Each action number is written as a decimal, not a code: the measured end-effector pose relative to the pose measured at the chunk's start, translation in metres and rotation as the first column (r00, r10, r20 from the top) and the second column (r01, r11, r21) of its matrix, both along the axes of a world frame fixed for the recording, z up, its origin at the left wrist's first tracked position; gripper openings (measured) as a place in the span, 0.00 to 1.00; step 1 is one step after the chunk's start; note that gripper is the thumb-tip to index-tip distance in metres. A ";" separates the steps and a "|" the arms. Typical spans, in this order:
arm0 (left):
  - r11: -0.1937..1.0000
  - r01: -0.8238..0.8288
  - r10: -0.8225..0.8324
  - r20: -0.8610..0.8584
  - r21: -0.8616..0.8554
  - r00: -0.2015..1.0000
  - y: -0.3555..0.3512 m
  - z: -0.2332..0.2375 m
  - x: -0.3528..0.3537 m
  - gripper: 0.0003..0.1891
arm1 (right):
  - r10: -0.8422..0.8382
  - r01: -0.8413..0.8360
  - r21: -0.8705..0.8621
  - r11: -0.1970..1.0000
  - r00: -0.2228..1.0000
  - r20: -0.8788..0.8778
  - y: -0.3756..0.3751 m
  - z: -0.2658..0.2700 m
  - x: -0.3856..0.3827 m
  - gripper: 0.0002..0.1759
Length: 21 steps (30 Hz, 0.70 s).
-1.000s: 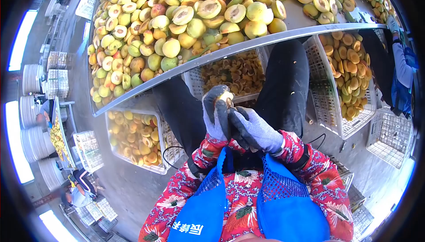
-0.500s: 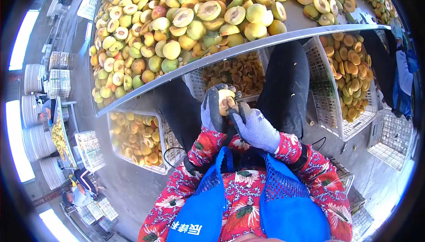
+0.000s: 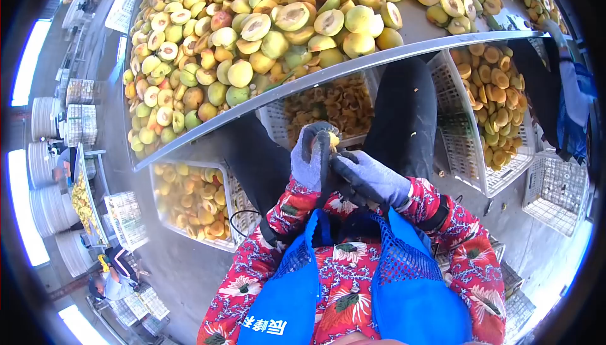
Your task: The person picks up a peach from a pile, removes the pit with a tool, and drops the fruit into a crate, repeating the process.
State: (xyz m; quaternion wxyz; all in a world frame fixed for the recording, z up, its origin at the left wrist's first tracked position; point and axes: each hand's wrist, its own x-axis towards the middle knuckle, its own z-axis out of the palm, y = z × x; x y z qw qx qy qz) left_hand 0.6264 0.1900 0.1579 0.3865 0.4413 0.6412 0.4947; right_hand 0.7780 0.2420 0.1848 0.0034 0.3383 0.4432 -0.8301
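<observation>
My left hand point(image 3: 309, 159), in a grey-lavender glove with dark palm and fingers, is closed around a yellow peach half point(image 3: 333, 142); only a small yellow part shows past the fingers. Close beside it on the right, my right hand point(image 3: 374, 178) wears a matching glove. Its fingers are curled in and point at the fruit. What they grip, if anything, is hidden. Both hands are over my lap, below the metal edge of a table point(image 3: 328, 72) piled with whole and halved peaches point(image 3: 252, 29).
Between my knees stands a crate of orange-brown scraps point(image 3: 331, 108). Crates of pitted halves stand at the left point(image 3: 192, 200) and right point(image 3: 495, 105). Farther right are an empty-looking crate point(image 3: 555, 193) and another person's sleeve point(image 3: 571, 92). People sit at another table point(image 3: 82, 200) far left.
The peach half, whose cut face was showing before, is now turned and mostly covered by my left fingers. My right hand has drawn slightly down and right, away from it.
</observation>
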 end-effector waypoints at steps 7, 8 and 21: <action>0.994 0.086 -0.104 -0.312 -0.072 0.944 -0.005 -0.028 0.000 0.15 | -0.108 0.094 -0.413 0.906 0.994 -0.009 -0.002 0.002 0.003 0.20; 0.999 0.021 -0.028 -0.148 -0.049 0.989 -0.004 -0.012 0.008 0.16 | -0.144 0.063 -0.500 0.864 0.981 -0.126 -0.004 -0.005 0.007 0.20; 0.950 0.297 -0.265 -0.251 0.098 0.931 0.019 -0.018 -0.017 0.12 | -0.357 0.050 -0.788 0.613 0.908 -0.220 -0.003 -0.024 0.000 0.20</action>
